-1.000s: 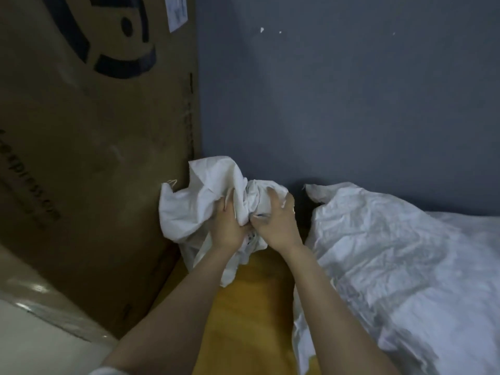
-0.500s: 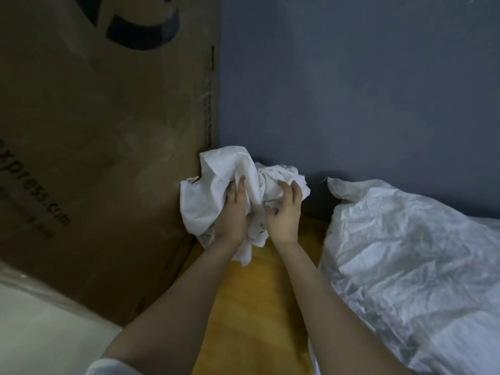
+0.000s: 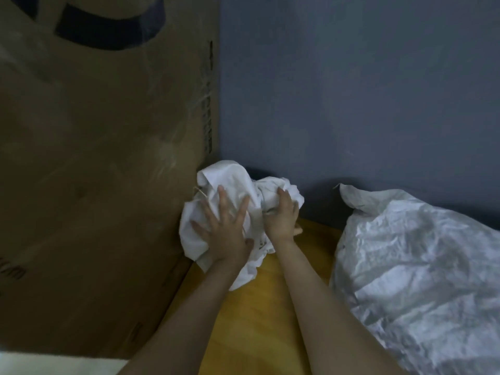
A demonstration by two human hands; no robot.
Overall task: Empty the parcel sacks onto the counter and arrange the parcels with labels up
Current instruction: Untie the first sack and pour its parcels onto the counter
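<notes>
Box lettering (image 3: 12,272): blurred, cut by left edge (unreadable).
Big sack (image 3: 419,266): runs off right edge, contents hidden.
Crumpled sack (image 3: 230,180): partly under my left hand (image 3: 224,231).

So the small sack (image 3: 230,185) is plain white and totally scrunched into a ball. It's at the back of the counter (image 3: 257,320), jammed into the corner where the cardboard box (image 3: 94,185) meets the grey wall (image 3: 351,90). A floppy bit hangs down onto the wood and a loose string pokes out on its left side. The left hand (image 3: 224,234) lies flat on it with fingers spread, while the right hand (image 3: 281,215) bunches up its right end. The big sack (image 3: 419,266) is white woven stuff, super wrinkled, lying along the counter's right side, apart from the small one, with one corner sticking up near the wall. The counter's yellowish wood.
</notes>
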